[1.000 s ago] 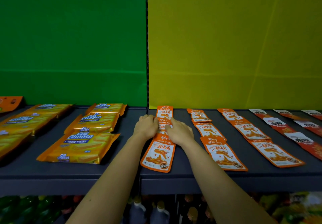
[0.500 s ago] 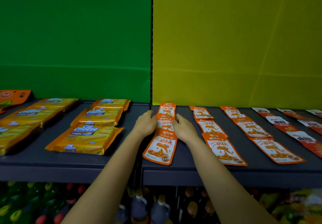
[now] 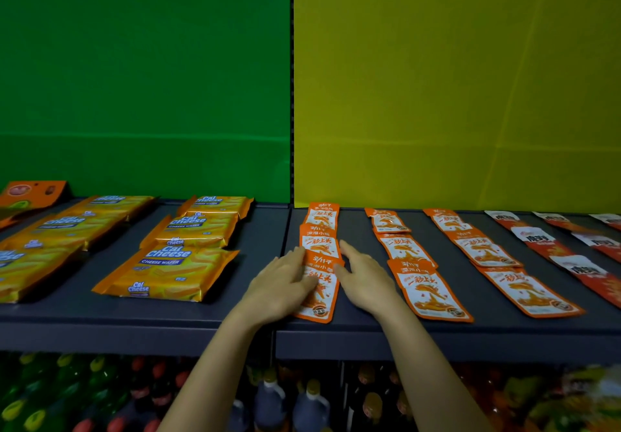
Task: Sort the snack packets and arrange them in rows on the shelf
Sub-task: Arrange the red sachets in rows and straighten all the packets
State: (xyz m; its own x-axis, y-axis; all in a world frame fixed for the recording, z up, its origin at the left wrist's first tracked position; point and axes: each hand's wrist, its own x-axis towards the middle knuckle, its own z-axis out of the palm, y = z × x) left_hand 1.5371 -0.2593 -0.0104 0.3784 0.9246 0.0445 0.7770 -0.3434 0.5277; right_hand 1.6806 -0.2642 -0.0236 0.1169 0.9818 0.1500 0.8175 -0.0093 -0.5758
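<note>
Here the front orange packet (image 3: 321,297) lies flat on the dark shelf (image 3: 235,320), its lower end just short of the front lip. It heads a row of three overlapping packets, with the middle packet (image 3: 319,241) and the back packet (image 3: 322,216) running back to the yellow backdrop (image 3: 453,78). The left hand (image 3: 285,283) lies with straight fingers across the packet's left side, gripping nothing. The right hand (image 3: 366,280) is likewise flat and relaxed, its fingers against the packet's right edge. Bare shelf runs on either side of this row: a wider strip to the left, crossed by the seam (image 3: 288,230) between the two shelf boards, and a narrower lane to the right. Beyond that lane lies a second orange row (image 3: 403,250), then a third orange row (image 3: 484,250), then red-and-white packets (image 3: 544,240) towards the far right. To the left, stacked Cal Cheese wafer packs (image 3: 171,273) sit before the green backdrop (image 3: 144,78), well apart from the hands. Bottles (image 3: 312,404) stand on the level below
</note>
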